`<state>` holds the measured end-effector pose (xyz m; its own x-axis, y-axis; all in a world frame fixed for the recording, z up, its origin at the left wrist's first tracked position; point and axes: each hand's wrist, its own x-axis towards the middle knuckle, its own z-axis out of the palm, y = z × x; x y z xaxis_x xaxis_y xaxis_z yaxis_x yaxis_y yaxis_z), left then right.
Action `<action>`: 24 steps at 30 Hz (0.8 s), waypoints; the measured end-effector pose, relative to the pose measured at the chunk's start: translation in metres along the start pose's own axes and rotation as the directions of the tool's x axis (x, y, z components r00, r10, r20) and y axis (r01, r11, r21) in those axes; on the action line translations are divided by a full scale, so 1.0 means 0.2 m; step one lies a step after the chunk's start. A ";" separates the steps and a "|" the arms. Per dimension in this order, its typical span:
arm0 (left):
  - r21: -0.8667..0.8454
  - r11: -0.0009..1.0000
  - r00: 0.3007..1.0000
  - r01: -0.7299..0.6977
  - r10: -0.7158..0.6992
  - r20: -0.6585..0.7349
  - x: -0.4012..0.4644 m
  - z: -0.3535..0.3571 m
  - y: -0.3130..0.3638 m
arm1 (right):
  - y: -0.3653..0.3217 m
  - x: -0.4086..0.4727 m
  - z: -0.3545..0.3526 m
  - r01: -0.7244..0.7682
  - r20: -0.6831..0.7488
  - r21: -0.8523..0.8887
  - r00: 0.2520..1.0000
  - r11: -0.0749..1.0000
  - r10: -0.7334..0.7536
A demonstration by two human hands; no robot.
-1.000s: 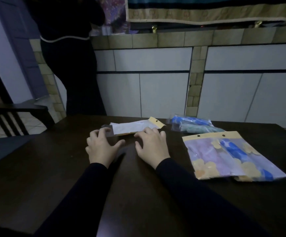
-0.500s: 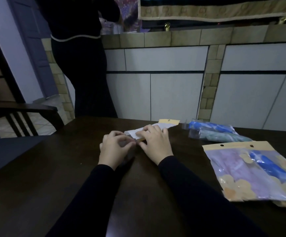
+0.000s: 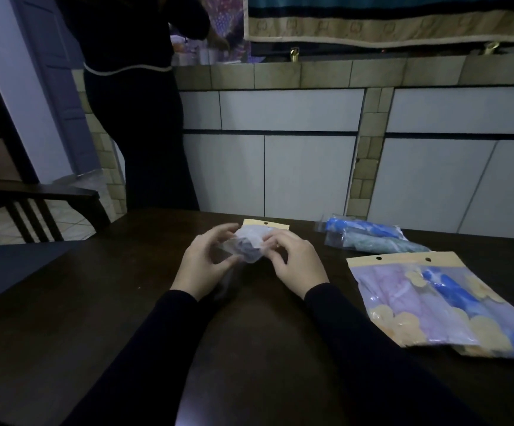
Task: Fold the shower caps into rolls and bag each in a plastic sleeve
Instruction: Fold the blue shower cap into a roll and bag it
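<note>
From the head camera, we see the dark glossy wooden counter (image 3: 102, 302) running toward us, with both arms in black sleeves reaching out over it. Between our hands is a crumpled bundle of thin, translucent whitish plastic (image 3: 247, 245), wrinkled and soft, with a darker bluish fold showing through its lower part; we cannot tell whether this is a shower cap alone or a cap already partly in a sleeve. It is held just above the counter, near the far edge and in the middle. Our left hand (image 3: 205, 265) curls its fingers and thumb round the bundle's left end. Our right hand (image 3: 295, 261) pinches the bundle's right side with bent fingers.

Just behind the bundle lies a flat clear plastic sleeve with a tan card header and a punched hole (image 3: 266, 225), mostly hidden by the hands. Further right, near the counter's far edge, two rolled caps in clear sleeves lie side by side and touching: a bright blue roll (image 3: 363, 229) and a pale teal roll (image 3: 381, 245). Nearer us on the right lie flat glossy packs with tan headers (image 3: 433, 302), overlapping, showing lilac and blue material with yellow round motifs.

Beyond the counter stands a person in dark clothing (image 3: 139, 118) beside a white tiled wall with beige trim (image 3: 311, 142). A dark wooden chair (image 3: 34, 210) stands at left.
</note>
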<state>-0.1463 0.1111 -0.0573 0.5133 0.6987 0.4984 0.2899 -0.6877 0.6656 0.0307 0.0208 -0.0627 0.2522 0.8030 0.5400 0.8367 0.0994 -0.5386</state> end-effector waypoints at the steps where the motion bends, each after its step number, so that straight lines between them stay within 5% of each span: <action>1: 0.025 0.999 0.999 -0.035 0.035 0.013 0.00 0.01 0.00 | 0.00 -0.02 -0.02 -0.007 0.007 0.025 1.000 1.000 0.007; 9: -0.016 0.981 0.981 -0.194 0.194 0.020 -0.03 0.05 0.06 | 0.04 -0.13 -0.16 0.009 0.064 0.097 0.998 0.995 -0.015; 15: -0.211 0.967 0.982 0.146 -0.116 0.147 -0.05 0.09 0.11 | 0.06 -0.18 -0.22 -0.134 0.091 0.158 0.989 0.978 0.120; 24: -0.339 0.907 0.968 0.249 -0.235 0.083 -0.04 0.11 0.09 | 0.03 -0.18 -0.23 -0.211 0.046 0.234 0.977 0.949 0.206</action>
<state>-0.1273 0.0880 -0.0611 0.4960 0.8220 0.2798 0.1176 -0.3829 0.9163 0.0503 -0.0349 -0.0554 0.3966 0.8325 0.3868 0.6267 0.0624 -0.7768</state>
